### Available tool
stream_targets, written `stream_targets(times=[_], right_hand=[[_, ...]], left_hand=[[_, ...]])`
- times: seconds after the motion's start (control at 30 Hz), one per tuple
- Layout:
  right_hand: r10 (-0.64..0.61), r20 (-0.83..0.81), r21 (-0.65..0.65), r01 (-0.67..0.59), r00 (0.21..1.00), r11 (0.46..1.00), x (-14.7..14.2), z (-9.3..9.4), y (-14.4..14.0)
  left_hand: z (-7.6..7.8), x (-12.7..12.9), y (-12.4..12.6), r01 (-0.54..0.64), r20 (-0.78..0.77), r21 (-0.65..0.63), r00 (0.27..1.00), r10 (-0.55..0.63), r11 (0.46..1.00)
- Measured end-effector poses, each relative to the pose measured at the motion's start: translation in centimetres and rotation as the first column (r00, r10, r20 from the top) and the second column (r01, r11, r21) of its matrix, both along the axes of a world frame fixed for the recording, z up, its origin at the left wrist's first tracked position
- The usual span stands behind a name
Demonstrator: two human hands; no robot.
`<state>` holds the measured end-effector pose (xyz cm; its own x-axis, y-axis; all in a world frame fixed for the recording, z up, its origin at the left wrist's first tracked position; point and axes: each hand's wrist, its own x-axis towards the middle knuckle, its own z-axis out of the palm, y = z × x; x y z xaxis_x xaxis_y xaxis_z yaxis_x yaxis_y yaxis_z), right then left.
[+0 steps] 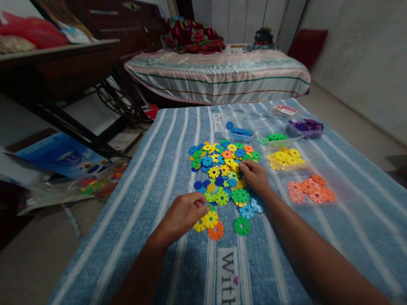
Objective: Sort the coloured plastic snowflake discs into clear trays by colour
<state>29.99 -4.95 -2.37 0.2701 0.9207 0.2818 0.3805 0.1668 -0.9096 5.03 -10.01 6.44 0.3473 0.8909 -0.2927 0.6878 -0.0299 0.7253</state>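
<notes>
A loose pile of notched plastic snowflake discs [221, 197] in blue, green, yellow and orange lies on a striped cloth [178, 169]. My right hand [255, 176] reaches over the pile's right side, thumb and forefinger pinched together at the edge of a yellow snowflake disc [234, 165]. At the near left of the pile, my left hand [182, 212] is closed with its fingers curled; whatever is between them is hidden. Just beside its fingertips lie yellow discs [211, 219] and an orange disc [216, 231]. A green disc [242, 226] rests apart to the right.
Clear plastic boxes on the right hold sorted discs: orange [317, 192], yellow [288, 157], green [276, 137], purple [307, 126] and blue [241, 132]. A red-and-white card [285, 109] lies behind them. Beyond stands a draped bed [216, 76]; a sewing-machine table [57, 53] is at left.
</notes>
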Motion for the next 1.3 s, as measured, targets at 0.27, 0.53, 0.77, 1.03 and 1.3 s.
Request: stream_targets(times=[0.27,0.53,0.77,1.03,1.3], right_hand=[[0.003,-0.002,0.006,-0.003,1.0,1.0,-0.1,0.2,-0.2],[0.003,-0.015,0.003,-0.003,1.0,1.0,-0.1,0.2,0.0],[0.006,-0.016,0.003,-0.006,1.0,1.0,-0.2,0.1,0.2],[0.005,-0.003,0.016,-0.005,1.0,1.0,-0.4,0.2,0.5],[0.003,-0.023,0.011,-0.003,1.0,1.0,-0.6,0.2,0.6]], left_hand=[[-0.3,0.1,-2.1,0.219,-0.346,0.099,0.922,-0.173,0.971],[-0.6,0.5,-2.1,0.226,-0.369,0.077,0.911,-0.183,0.971],[-0.4,1.1,-2.0,0.179,-0.38,0.057,0.914,-0.144,0.982],[-0.4,1.2,-1.7,0.171,-0.38,0.0,0.911,-0.158,0.985],[-0.3,1.1,-1.4,0.206,-0.356,-0.026,0.913,-0.202,0.978]])
